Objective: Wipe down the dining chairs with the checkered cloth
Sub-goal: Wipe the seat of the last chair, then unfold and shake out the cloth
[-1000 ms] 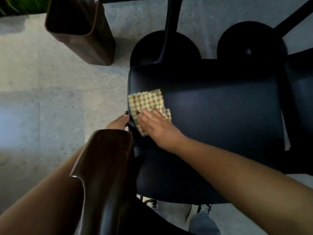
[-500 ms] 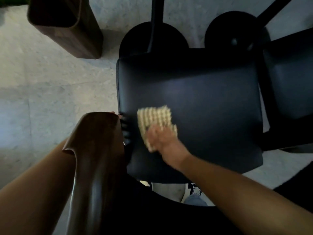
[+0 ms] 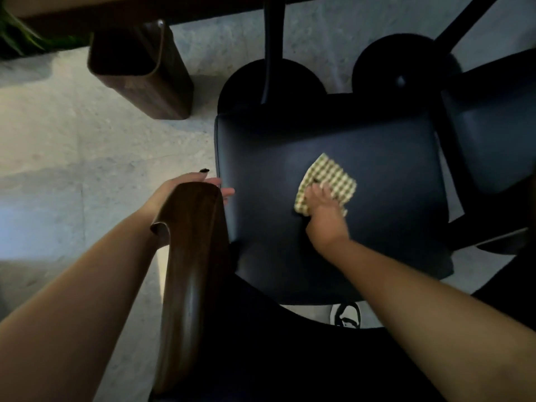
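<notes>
Right now my right hand [image 3: 326, 208] presses the checkered cloth [image 3: 327, 181] flat against the dark seat [image 3: 377, 198] of the dining chair, fingers spread over the fabric's near edge. The cloth sits a little past the seat's middle, toward three o'clock, bunched slightly under my palm. My left hand [image 3: 185, 188] rests at nine o'clock of the seat, fingers straight and relaxed, touching its left edge just behind the wooden backrest [image 3: 188, 271] that curves up toward me; it holds nothing.

As for progress, I judge I am mid-wipe on this seat: nothing tells me which parts of the seat are already clean. The backrest looks untouched by the cloth at this moment. A second dark chair [image 3: 493, 134] stands at two o'clock, and it likely awaits its turn.
</notes>
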The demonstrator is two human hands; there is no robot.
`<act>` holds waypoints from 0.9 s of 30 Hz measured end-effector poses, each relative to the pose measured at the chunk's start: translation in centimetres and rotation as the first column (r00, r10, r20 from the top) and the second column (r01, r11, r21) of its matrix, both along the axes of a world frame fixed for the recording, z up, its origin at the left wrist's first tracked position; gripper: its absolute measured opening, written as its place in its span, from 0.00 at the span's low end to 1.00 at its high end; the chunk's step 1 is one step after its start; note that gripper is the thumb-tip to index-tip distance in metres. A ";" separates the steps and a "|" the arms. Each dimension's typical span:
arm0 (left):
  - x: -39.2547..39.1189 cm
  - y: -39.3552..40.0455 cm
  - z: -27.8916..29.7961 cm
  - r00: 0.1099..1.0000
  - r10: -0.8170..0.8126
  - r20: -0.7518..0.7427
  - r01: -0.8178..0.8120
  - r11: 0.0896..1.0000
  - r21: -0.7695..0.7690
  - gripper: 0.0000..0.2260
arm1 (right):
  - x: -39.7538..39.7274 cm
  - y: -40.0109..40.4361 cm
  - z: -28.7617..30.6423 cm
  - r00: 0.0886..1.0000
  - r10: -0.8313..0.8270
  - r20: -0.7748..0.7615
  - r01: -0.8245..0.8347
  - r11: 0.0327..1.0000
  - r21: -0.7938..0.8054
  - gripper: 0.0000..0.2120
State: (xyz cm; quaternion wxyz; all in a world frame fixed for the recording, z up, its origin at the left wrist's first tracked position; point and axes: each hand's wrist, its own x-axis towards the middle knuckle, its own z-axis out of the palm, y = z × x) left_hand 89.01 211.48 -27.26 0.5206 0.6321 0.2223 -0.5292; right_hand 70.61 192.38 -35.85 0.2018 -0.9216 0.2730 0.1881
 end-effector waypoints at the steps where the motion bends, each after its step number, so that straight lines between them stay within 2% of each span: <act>1: 0.4 0.7 0.8 0.999 -0.046 -0.012 0.045 0.997 -0.057 0.20 | -0.3 1.5 0.3 0.998 0.046 -0.049 -0.043 0.998 0.050 0.34; 2: 0.6 1.2 2.1 0.993 -0.114 0.034 0.116 0.990 -0.084 0.21 | -0.6 2.4 0.9 0.993 0.081 -0.087 -0.069 0.989 0.130 0.32; 4: 0.4 1.6 4.6 0.971 -0.196 0.136 0.205 0.978 -0.048 0.19 | -0.4 3.0 3.3 0.991 -0.038 -0.129 0.082 0.931 0.355 0.24; 5: -0.1 1.1 5.9 0.955 -0.236 0.177 0.241 0.970 -0.006 0.18 | -0.1 3.0 5.1 0.972 -0.179 -0.152 0.231 0.846 0.480 0.18; 6: -0.6 0.6 7.0 0.936 -0.259 0.239 0.253 0.966 0.054 0.16 | 0.1 3.0 7.0 0.927 -0.333 -0.172 0.368 0.716 0.593 0.13; 8: -1.5 -0.3 9.2 0.862 -0.316 0.396 0.266 0.948 0.176 0.13 | 0.5 3.0 11.6 0.819 -0.536 -0.206 0.482 0.448 0.753 0.09; 10: -2.7 -0.7 12.1 0.768 -0.356 0.533 0.278 0.934 0.223 0.12 | 0.4 2.9 16.3 0.779 -0.592 -0.208 0.457 0.308 0.835 0.15; 12: -4.1 -1.1 15.4 0.735 -0.320 0.598 0.309 0.943 0.126 0.13 | -0.2 2.9 21.2 0.771 -0.601 -0.210 0.404 0.207 0.891 0.20; 15: -7.1 -1.3 20.8 0.671 -0.246 0.699 0.369 0.929 -0.027 0.16 | -1.6 3.1 28.0 0.740 -0.649 -0.173 0.324 0.119 0.938 0.18; 18: -10.6 -0.9 26.0 0.523 -0.135 0.842 0.412 0.905 -0.111 0.16 | -3.1 3.5 34.0 0.665 -0.742 -0.090 0.240 0.098 0.966 0.13; 20: -13.0 -0.6 28.8 0.473 -0.069 0.879 0.433 0.887 -0.163 0.14 | -4.2 3.8 37.4 0.612 -0.790 -0.047 0.194 0.092 0.977 0.11; 23: -15.8 -1.0 32.5 0.501 -0.050 0.864 0.475 0.850 -0.226 0.19 | -5.6 4.0 41.9 0.572 -0.820 -0.012 0.098 0.054 0.994 0.11; 25: -17.2 -1.7 34.5 0.510 -0.038 0.859 0.461 0.855 -0.236 0.22 | -6.5 3.9 44.6 0.591 -0.806 -0.022 0.031 -0.004 0.999 0.13; 27: -18.4 -2.7 36.6 0.506 -0.017 0.862 0.449 0.859 -0.246 0.24 | -7.5 3.3 47.1 0.619 -0.785 0.019 -0.013 0.015 1.000 0.15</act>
